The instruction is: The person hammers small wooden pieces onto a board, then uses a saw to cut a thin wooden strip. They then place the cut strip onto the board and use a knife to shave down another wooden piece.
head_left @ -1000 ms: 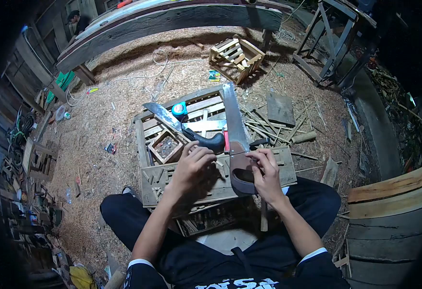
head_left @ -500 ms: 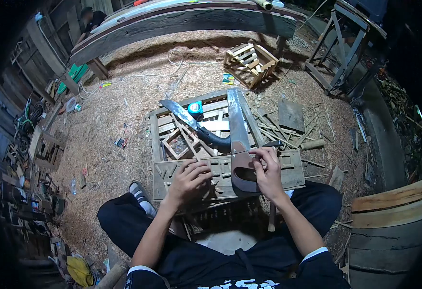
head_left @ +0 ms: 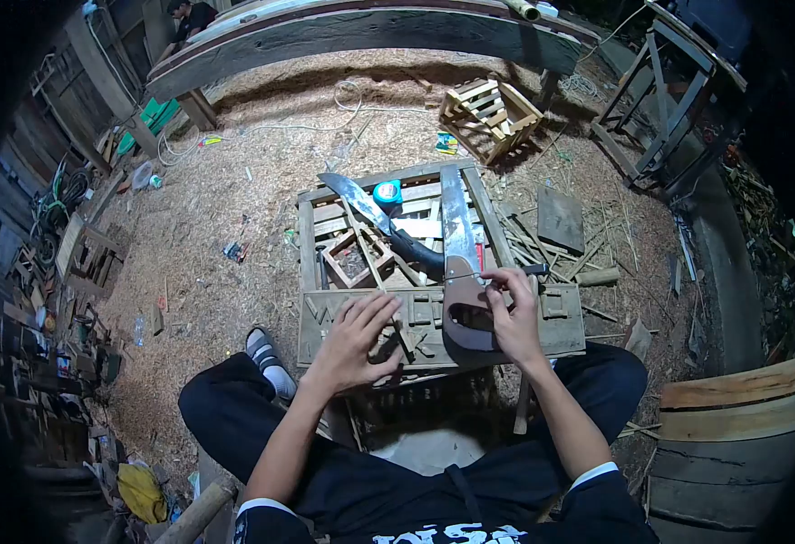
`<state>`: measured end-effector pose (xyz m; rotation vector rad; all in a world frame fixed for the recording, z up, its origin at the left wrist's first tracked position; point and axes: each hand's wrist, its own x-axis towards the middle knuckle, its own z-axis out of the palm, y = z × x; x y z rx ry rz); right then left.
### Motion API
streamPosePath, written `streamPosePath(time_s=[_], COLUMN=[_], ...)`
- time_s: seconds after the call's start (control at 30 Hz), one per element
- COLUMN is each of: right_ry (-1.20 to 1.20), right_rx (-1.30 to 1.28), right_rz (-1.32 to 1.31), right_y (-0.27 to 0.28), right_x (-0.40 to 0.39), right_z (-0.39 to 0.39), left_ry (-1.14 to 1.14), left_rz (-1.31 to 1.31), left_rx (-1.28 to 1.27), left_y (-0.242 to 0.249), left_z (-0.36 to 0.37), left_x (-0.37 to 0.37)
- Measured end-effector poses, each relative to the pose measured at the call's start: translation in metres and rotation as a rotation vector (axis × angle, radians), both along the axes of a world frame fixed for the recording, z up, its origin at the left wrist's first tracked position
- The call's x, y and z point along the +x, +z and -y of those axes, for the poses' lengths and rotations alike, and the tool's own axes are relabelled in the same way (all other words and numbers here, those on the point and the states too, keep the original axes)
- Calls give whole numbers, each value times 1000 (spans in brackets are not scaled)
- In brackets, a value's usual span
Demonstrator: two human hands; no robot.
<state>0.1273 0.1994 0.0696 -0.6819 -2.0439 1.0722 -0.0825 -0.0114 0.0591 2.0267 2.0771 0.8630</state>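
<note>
My left hand (head_left: 354, 343) rests with fingers stretched and thumb apart on the near wooden board (head_left: 556, 337), beside small wood pieces. My right hand (head_left: 515, 317) is closed in a pinch on a thin dark rod, too fine to identify, beside the handle of a hand saw (head_left: 457, 227). The saw lies lengthwise across a slatted wooden frame (head_left: 308, 245), blade pointing away. Left of it are a large knife (head_left: 358, 201) with a curved black handle and a teal tape measure (head_left: 387, 193). A small wooden box frame (head_left: 354, 261) sits below the knife.
A slatted wooden crate (head_left: 491, 118) lies tilted on the shavings-covered floor. Beyond it stands a long heavy bench (head_left: 370, 45), with another person at its far left. Thin sticks and a square board (head_left: 560, 219) lie to the right. Planks (head_left: 733, 408) are at the lower right.
My left hand has spread, its thumb moving away from the fingers. My right hand still pinches the thin rod. The whole view has shifted slightly.
</note>
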Motion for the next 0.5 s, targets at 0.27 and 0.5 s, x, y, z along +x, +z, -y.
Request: streamPosePath(time_s=[0.27,0.5], right_ry=[-2,39], right_rx=[-50,-53], right_rz=[-20,-6], right_y=[-3,1], right_x=[-6,-10], right_z=[-1,6], left_ry=[25,6], left_rz=[-41,-39], left_rx=[-54,8], left_y=[-4,-10], left_z=[10,6], left_x=[-7,-5])
